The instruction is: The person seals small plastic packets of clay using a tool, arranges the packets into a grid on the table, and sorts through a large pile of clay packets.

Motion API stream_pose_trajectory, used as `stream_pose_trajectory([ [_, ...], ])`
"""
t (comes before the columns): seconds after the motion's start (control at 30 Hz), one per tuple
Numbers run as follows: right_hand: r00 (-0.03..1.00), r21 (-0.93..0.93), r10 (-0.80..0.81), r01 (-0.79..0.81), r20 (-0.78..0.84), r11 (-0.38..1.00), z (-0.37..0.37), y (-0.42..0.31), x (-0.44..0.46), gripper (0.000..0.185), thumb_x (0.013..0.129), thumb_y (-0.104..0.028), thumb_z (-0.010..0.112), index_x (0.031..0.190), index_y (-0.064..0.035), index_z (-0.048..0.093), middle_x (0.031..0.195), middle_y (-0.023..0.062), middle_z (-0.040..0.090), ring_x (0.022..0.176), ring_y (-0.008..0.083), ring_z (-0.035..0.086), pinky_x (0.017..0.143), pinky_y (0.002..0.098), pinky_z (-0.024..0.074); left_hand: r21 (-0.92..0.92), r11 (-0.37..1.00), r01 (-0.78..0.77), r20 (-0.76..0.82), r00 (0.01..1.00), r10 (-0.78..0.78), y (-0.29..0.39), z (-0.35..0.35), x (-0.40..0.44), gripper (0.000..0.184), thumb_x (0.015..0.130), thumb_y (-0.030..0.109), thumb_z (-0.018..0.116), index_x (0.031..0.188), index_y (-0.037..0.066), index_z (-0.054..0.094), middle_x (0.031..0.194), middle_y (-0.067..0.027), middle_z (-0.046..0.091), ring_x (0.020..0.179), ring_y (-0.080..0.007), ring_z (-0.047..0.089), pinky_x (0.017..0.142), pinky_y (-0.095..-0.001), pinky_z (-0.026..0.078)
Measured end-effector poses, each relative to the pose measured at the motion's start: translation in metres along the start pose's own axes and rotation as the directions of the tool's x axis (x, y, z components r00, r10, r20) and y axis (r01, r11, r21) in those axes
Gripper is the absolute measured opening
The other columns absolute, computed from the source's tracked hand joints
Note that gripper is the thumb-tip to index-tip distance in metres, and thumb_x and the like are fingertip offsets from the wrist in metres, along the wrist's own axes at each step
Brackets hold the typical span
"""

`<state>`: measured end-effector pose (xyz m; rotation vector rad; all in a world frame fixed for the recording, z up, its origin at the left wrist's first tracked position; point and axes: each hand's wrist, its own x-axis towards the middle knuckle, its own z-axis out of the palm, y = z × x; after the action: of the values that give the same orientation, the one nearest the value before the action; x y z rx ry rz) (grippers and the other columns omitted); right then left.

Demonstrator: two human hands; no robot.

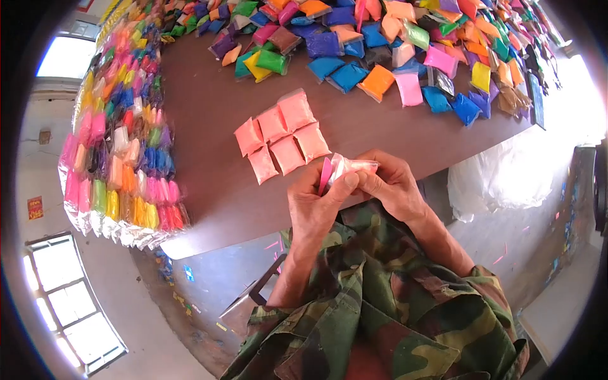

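Note:
My left hand (311, 204) and my right hand (398, 189) meet at the table's near edge, both closed on a clear plastic packet (345, 166) with pale pink contents. A flat bright pink piece (325, 173) stands up by my left fingers; I cannot tell whether it is a tool or a strip. Just beyond my hands, several salmon-pink packets (273, 123) lie flat on the brown table (202, 133), set close together in two rows.
A heap of packets in many colours, among them an orange packet (377, 83), spreads over the far side. Bagged coloured packets (117, 168) are stacked along the left edge. A white plastic bag (500, 180) hangs at the right, and a stool (244, 301) stands below.

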<state>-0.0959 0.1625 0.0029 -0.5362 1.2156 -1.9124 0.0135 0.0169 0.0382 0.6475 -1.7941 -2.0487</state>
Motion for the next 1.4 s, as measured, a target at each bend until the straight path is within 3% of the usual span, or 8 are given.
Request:
stream_pose_trajectory([
  [0.1, 0.995, -0.039, 0.088, -0.090, -0.046, 0.995, 0.000, -0.005, -0.006, 0.033, 0.105, -0.028, 0.080, 0.124, -0.0021, 0.073, 0.099, 0.0002, 0.072, 0.092, 0.0067, 0.065, 0.079, 0.0260, 0.0534, 0.021, 0.999, 0.024, -0.049, 0.999, -0.023, -0.001, 0.002, -0.001, 0.021, 0.100, 0.017, 0.085, 0.110, 0.000, 0.078, 0.095, 0.0025, 0.072, 0.084, -0.0049, 0.062, 0.075, -0.0245, 0.053],
  [0.23, 0.993, 0.209, 0.090, -0.074, -0.073, 0.975, 0.010, -0.002, -0.009, 0.035, 0.097, -0.021, 0.089, 0.122, -0.0013, 0.073, 0.100, 0.0014, 0.072, 0.094, 0.0083, 0.067, 0.081, 0.0264, 0.0554, 0.069, 0.997, 0.021, -0.098, 0.995, -0.014, -0.014, 0.001, -0.003, 0.015, 0.101, 0.016, 0.084, 0.099, 0.004, 0.075, 0.086, 0.0060, 0.068, 0.080, -0.0024, 0.057, 0.069, -0.0231, 0.048],
  [0.33, 0.994, 0.238, 0.095, -0.081, -0.051, 0.968, 0.000, 0.011, -0.003, 0.035, 0.093, -0.017, 0.092, 0.119, -0.0013, 0.074, 0.100, 0.0024, 0.073, 0.092, 0.0087, 0.068, 0.079, 0.0268, 0.0572, -0.150, 0.989, 0.015, -0.067, 0.997, -0.025, -0.016, 0.015, -0.003, 0.018, 0.102, 0.016, 0.083, 0.092, 0.008, 0.071, 0.080, 0.0088, 0.063, 0.075, -0.0003, 0.052, 0.064, -0.0213, 0.042],
  [0.53, 0.991, 0.275, 0.122, -0.103, -0.053, 0.956, -0.010, 0.016, -0.004, 0.030, 0.094, -0.018, 0.092, 0.114, -0.0030, 0.075, 0.100, 0.0016, 0.075, 0.086, 0.0082, 0.068, 0.075, 0.0267, 0.0586, -0.277, 0.952, 0.130, -0.076, 0.985, -0.157, -0.024, 0.017, -0.007, 0.016, 0.104, 0.017, 0.081, 0.094, 0.008, 0.072, 0.079, 0.0101, 0.062, 0.071, 0.0010, 0.047, 0.061, -0.0198, 0.037],
  [0.63, 0.993, 0.240, 0.090, -0.069, -0.077, 0.968, -0.010, 0.018, -0.004, 0.026, 0.095, -0.018, 0.091, 0.112, -0.0038, 0.076, 0.100, 0.0004, 0.076, 0.087, 0.0080, 0.068, 0.075, 0.0265, 0.0585, -0.180, 0.983, 0.039, -0.098, 0.993, -0.058, -0.035, 0.013, -0.007, 0.014, 0.105, 0.018, 0.081, 0.101, 0.006, 0.075, 0.084, 0.0085, 0.066, 0.074, 0.0004, 0.051, 0.065, -0.0196, 0.040],
  [1.0, 0.991, 0.218, 0.122, -0.108, -0.054, 0.970, -0.005, 0.000, -0.004, 0.025, 0.102, -0.018, 0.083, 0.120, -0.0019, 0.077, 0.107, 0.0038, 0.079, 0.098, 0.0103, 0.073, 0.081, 0.0292, 0.0621, -0.123, 0.990, 0.066, -0.018, 0.997, -0.069, -0.007, 0.008, -0.011, 0.012, 0.104, 0.014, 0.080, 0.108, 0.003, 0.079, 0.092, 0.0044, 0.070, 0.083, -0.0044, 0.057, 0.074, -0.0225, 0.047],
  [1.23, 0.998, 0.183, 0.004, 0.007, -0.058, 0.983, -0.018, 0.020, -0.007, 0.023, 0.108, -0.019, 0.075, 0.120, 0.0007, 0.076, 0.107, 0.0056, 0.079, 0.098, 0.0102, 0.073, 0.081, 0.0273, 0.0610, 0.341, 0.938, -0.061, 0.011, 0.998, 0.060, -0.011, -0.003, -0.005, 0.013, 0.098, 0.011, 0.084, 0.100, 0.000, 0.078, 0.082, 0.0021, 0.063, 0.077, -0.0072, 0.055, 0.070, -0.0264, 0.046],
  [1.4, 0.988, 0.106, 0.097, -0.085, -0.117, 0.991, -0.012, 0.011, -0.008, 0.026, 0.106, -0.022, 0.078, 0.119, 0.0009, 0.075, 0.106, 0.0056, 0.079, 0.096, 0.0103, 0.073, 0.081, 0.0274, 0.0608, 0.233, 0.963, -0.138, -0.046, 0.987, 0.152, -0.009, 0.009, 0.001, 0.010, 0.099, 0.009, 0.081, 0.098, 0.000, 0.077, 0.082, 0.0009, 0.064, 0.078, -0.0076, 0.055, 0.071, -0.0269, 0.046],
])
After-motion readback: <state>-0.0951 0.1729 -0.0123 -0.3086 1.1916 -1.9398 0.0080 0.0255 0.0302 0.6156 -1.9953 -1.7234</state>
